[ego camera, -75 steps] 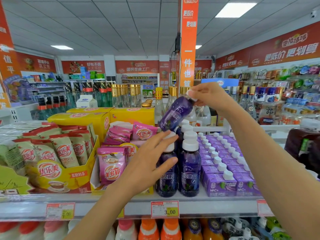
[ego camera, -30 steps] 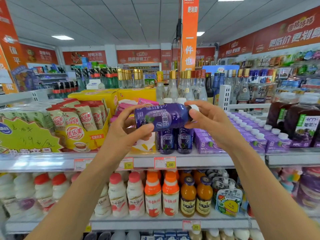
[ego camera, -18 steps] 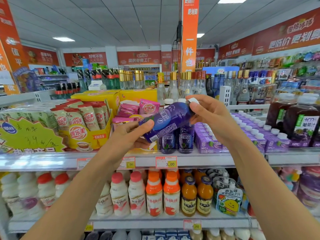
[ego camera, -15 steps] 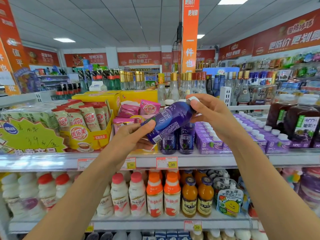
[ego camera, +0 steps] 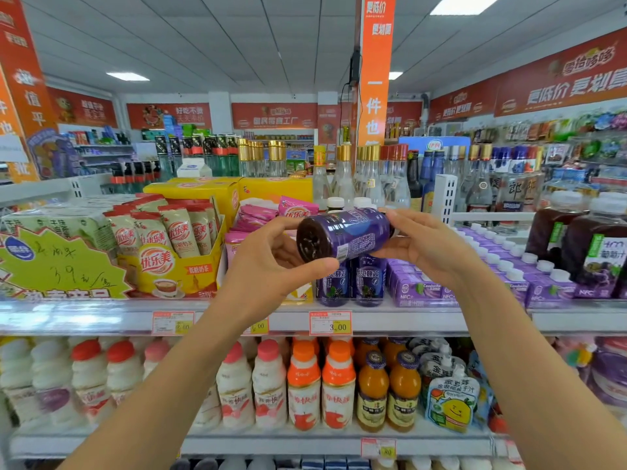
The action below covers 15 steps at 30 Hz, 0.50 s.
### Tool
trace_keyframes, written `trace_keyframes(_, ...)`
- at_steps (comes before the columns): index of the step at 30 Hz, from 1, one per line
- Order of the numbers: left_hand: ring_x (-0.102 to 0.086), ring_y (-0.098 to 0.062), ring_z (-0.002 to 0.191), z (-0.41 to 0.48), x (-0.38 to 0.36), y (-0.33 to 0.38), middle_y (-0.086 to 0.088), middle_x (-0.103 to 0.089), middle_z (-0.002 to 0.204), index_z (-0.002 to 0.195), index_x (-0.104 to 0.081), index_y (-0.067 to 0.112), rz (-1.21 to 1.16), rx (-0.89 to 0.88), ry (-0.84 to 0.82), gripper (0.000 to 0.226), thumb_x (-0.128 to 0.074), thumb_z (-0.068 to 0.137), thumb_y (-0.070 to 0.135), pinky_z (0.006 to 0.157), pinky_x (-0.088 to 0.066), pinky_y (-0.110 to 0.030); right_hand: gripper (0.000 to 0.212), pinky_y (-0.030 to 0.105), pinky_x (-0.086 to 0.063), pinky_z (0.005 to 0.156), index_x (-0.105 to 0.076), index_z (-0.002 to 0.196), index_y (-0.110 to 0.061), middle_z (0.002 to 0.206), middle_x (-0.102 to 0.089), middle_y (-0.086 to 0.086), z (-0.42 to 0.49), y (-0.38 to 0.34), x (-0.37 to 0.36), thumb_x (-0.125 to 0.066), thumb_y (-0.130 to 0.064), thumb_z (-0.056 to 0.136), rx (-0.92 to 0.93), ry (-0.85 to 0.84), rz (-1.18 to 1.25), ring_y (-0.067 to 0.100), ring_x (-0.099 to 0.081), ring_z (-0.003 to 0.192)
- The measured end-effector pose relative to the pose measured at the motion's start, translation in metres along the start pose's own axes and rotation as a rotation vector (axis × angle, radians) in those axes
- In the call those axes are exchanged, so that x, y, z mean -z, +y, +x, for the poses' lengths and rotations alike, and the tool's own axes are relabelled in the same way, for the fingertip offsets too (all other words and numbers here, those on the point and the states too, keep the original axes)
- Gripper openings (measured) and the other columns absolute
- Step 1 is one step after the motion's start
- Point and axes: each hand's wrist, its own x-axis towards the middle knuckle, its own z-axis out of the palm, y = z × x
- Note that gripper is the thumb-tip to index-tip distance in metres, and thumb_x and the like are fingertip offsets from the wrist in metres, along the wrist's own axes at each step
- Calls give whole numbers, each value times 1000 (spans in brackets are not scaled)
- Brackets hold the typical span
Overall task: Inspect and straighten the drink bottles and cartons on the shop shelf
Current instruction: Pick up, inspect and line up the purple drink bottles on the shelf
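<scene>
A purple drink bottle [ego camera: 346, 232] lies sideways in the air before the upper shelf [ego camera: 390, 318], its dark base turned toward me. My left hand [ego camera: 271, 266] grips its base end, thumb underneath. My right hand [ego camera: 424, 244] holds the cap end, which is hidden behind the fingers. Two matching purple bottles [ego camera: 351, 283] stand upright on the shelf just below. Rows of purple cartons [ego camera: 475, 276] with white caps fill the shelf to the right.
Yellow boxes of milk-tea sachets [ego camera: 176, 252] and pink packets [ego camera: 295, 208] sit to the left. Dark juice bottles [ego camera: 590, 239] stand at far right. The lower shelf holds white, orange-capped [ego camera: 320, 388] and amber bottles. Glass liquor bottles [ego camera: 366, 178] stand behind.
The bottle was lifted from the row, laid sideways between both hands, and has now been turned so its base faces me. My left hand moved from its side to the base end.
</scene>
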Motion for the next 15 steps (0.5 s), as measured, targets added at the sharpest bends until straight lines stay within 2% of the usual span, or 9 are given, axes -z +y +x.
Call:
trace_keyframes(2, -66, -6, 76, 2, 0, -1, 2, -71, 86, 118, -61, 34, 47, -29, 15, 60, -78, 63, 52, 73, -53, -20, 23, 28, -60, 72, -70, 104, -12, 93, -76, 6, 2, 3, 1, -47, -16, 103, -11, -2, 59, 20, -74, 81)
trace_keyframes(7, -68, -6, 83, 8, 0, -13, 5, -71, 93, 128, -55, 37, 84, -54, -6, 67, -76, 66, 55, 78, -54, -27, 21, 30, -61, 72, -67, 110, -8, 94, -76, 8, 7, 2, 3, -49, -15, 102, 9, 29, 97, 23, -72, 82)
trace_keyframes(10, -65, 0, 85, 13, -4, -13, 8, -67, 103, 128, -48, 44, 24, 9, -45, 69, -76, 68, 61, 73, -51, -24, 21, 33, -62, 73, -65, 115, -7, 99, -72, 12, 12, -7, 3, -52, -14, 101, 93, 103, 17, 24, -69, 85)
trace_keyframes(12, -64, 2, 84, 19, -7, -15, 8, -66, 103, 124, -48, 42, 13, 20, -15, 65, -73, 67, 59, 71, -50, -23, 24, 33, -62, 74, -63, 121, -7, 106, -71, 13, 15, -20, 2, -55, -13, 99, 148, 123, -40, 22, -70, 88)
trace_keyframes(15, -66, 1, 90, 36, -13, -17, 8, -67, 110, 127, -48, 35, -9, -10, 6, 63, -73, 71, 53, 81, -53, -26, 22, 33, -61, 78, -64, 120, -14, 108, -72, 8, 23, -42, 2, -57, -14, 98, 236, 126, -137, 19, -72, 96)
